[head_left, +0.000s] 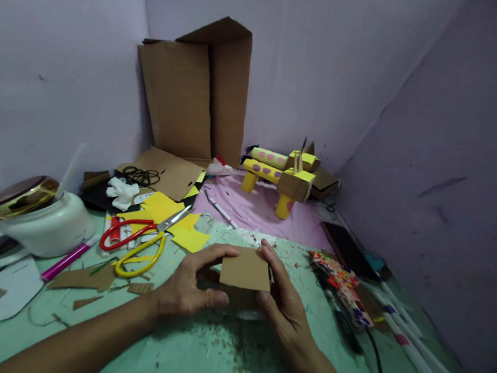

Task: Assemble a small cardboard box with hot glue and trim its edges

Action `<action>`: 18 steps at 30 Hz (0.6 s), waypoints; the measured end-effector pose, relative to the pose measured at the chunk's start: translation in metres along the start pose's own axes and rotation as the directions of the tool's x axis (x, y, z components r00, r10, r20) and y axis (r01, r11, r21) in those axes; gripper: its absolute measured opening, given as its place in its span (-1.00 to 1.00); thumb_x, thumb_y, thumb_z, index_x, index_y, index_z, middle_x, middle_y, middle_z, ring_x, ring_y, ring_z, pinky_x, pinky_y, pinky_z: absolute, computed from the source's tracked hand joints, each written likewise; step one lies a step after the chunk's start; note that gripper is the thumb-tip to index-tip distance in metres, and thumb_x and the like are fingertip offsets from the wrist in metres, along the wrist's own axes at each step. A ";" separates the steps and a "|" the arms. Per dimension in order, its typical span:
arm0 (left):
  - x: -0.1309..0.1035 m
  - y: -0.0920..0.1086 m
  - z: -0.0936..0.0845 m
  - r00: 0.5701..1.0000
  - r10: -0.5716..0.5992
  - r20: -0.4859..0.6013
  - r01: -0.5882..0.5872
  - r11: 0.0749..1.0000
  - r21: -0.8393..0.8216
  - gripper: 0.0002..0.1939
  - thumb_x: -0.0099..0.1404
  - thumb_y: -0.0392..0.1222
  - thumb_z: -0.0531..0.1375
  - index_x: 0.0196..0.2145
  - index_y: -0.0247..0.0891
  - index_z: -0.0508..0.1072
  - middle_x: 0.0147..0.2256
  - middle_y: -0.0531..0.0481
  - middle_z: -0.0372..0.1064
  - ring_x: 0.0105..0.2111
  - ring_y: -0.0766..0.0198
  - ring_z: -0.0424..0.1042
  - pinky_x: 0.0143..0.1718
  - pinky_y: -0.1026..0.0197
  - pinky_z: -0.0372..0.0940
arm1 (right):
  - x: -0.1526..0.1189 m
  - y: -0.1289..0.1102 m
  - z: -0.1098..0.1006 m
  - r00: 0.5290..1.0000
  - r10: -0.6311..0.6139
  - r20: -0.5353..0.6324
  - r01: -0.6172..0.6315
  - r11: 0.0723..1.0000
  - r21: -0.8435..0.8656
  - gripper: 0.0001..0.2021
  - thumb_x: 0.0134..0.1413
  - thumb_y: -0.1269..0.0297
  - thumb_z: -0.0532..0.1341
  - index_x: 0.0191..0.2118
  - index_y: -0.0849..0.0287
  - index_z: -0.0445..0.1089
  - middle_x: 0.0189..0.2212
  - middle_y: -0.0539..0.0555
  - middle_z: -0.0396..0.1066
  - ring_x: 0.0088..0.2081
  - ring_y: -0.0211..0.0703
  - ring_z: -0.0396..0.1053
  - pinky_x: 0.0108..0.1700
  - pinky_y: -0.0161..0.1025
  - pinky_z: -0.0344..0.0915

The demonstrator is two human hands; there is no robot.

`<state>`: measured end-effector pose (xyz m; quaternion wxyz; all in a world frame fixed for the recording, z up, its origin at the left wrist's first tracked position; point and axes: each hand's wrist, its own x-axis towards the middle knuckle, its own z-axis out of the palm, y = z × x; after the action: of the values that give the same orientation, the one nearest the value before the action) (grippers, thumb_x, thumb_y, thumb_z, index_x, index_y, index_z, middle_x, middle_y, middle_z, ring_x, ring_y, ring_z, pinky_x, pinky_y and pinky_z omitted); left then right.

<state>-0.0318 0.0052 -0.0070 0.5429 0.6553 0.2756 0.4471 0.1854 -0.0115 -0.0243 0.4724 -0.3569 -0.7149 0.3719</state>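
Observation:
A small squarish brown cardboard piece (246, 268) is held between my two hands above the green tabletop. My left hand (193, 281) curls round its left side, with fingertips at the upper left corner and the thumb below. On the right edge, my right hand (284, 295) grips it between fingers and thumb. The underside of the piece is hidden, so I cannot tell whether it is a flat card or a small box. Scissors (160, 228) with red and yellow handles lie left of my left hand, partly over yellow paper (190, 239).
Two yellow spotted cardboard-tube animals (286, 184) stand behind on pink cloth (238, 197). A craft knife (221, 209) lies before them. At left are a white teapot (51, 223), a purple marker (68, 260) and cardboard scraps (83, 279). A glue gun (344, 289) with flowered covering lies right.

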 end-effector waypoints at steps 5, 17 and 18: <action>0.001 -0.002 -0.001 1.000 0.016 -0.015 -0.016 1.000 0.000 -0.39 0.09 0.04 0.38 0.07 -0.15 0.41 0.05 -0.19 0.32 0.03 -0.07 0.34 -0.07 0.01 0.37 | 0.000 0.002 0.000 1.000 0.001 0.007 0.000 1.000 -0.016 -0.48 0.29 0.03 0.08 0.32 -0.34 -0.02 0.40 -0.07 -0.11 0.40 0.11 -0.19 0.35 0.30 -0.23; -0.001 0.002 -0.004 0.999 0.038 0.001 -0.038 0.992 0.123 -0.36 0.16 0.06 0.32 0.17 -0.14 0.35 0.11 -0.19 0.29 0.08 -0.11 0.31 -0.05 0.04 0.40 | -0.001 0.006 0.007 0.999 -0.023 -0.030 0.022 0.999 -0.033 -0.46 0.30 0.13 0.10 0.31 -0.37 -0.06 0.38 -0.04 -0.09 0.39 0.12 -0.15 0.34 0.26 -0.17; -0.001 0.002 -0.005 0.999 0.040 0.002 -0.040 0.987 0.153 -0.35 0.18 0.07 0.30 0.18 -0.15 0.34 0.12 -0.20 0.28 0.09 -0.12 0.31 -0.04 0.03 0.39 | -0.001 0.007 0.008 0.999 -0.017 -0.039 0.016 0.999 -0.030 -0.47 0.29 0.14 0.10 0.30 -0.35 -0.04 0.36 -0.02 -0.06 0.38 0.13 -0.14 0.34 0.27 -0.16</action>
<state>-0.0368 0.0059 -0.0053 0.4816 0.7002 0.2962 0.4360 0.1795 -0.0104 -0.0324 0.4841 -0.3653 -0.7139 0.3501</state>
